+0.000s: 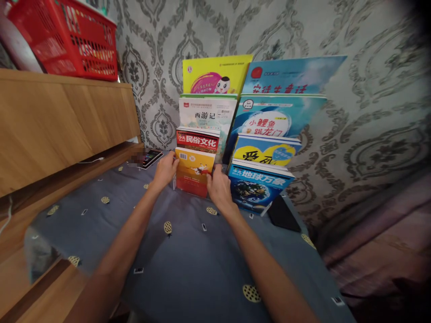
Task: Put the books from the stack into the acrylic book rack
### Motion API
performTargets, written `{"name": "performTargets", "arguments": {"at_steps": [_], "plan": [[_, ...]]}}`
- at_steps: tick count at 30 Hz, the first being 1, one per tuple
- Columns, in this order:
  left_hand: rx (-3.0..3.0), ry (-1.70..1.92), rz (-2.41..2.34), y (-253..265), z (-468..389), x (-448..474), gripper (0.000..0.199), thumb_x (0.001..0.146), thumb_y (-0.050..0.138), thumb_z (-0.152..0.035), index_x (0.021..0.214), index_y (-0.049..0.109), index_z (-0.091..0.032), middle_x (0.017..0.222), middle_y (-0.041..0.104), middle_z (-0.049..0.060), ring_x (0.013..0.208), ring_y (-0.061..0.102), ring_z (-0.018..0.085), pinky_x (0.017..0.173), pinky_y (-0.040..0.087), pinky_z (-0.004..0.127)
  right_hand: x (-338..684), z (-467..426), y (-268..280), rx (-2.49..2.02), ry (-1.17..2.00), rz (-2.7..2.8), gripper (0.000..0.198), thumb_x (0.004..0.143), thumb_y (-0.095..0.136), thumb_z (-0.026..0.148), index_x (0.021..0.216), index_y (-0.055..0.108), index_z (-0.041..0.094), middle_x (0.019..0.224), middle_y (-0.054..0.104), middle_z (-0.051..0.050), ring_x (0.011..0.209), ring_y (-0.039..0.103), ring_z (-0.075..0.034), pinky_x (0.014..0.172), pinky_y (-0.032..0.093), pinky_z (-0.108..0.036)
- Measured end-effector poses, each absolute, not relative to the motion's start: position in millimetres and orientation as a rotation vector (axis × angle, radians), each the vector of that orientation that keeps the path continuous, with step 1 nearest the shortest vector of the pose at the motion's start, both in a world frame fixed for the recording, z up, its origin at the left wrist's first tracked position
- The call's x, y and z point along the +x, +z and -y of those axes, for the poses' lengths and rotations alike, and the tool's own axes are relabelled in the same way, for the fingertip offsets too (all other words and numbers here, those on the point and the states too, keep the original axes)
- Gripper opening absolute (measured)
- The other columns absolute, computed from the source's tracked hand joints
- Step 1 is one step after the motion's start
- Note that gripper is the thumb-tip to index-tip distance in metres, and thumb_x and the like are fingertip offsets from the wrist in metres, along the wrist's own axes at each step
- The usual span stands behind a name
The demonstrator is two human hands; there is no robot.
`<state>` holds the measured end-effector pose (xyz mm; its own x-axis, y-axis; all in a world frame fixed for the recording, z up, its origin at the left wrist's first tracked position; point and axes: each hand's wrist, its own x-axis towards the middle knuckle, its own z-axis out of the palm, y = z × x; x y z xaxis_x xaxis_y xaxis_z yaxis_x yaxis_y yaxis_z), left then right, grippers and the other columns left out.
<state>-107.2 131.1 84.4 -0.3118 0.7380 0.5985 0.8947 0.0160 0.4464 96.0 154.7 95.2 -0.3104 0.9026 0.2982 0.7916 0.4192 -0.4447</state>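
Note:
An orange-red book (195, 172) stands upright at the front of the left row of books, its barcode at the top left. My left hand (166, 169) grips its left edge, fingers curled behind it. On the opposite edge my right hand (219, 186) is closed, the thumb toward the front cover. Right behind stand a red-topped book (197, 140), a pale book (207, 112) and a tall yellow book (217, 72). Beside my right hand is the right row, led by a dark blue book with a globe (252, 190). My fingertips behind the orange book are hidden.
The books stand on a table with a grey-blue cloth (188, 255) against a patterned wall (158, 72). A black flat object (283, 214) lies at the right, a small dark device (151, 159) at the left. A wooden cabinet (67, 130) carries a red basket (81, 45).

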Motion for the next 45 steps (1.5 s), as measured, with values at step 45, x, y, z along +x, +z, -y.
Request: {"name": "performTargets", "arguments": {"at_steps": [45], "plan": [[-1.792,-1.346,2.012,85,-128,-109,0.039,0.089,0.056,-0.023,0.127,0.049,-0.019,0.108,0.069,0.010,0.099,0.066,0.025,0.090,0.051,0.041,104,-162,99,-1.377,0.208,2.213,0.025,0.097,0.053,0.019,0.121,0.054,0.013,0.095,0.074,-0.014,0.091,0.072,-0.028,0.071,0.046,-0.031]]}}
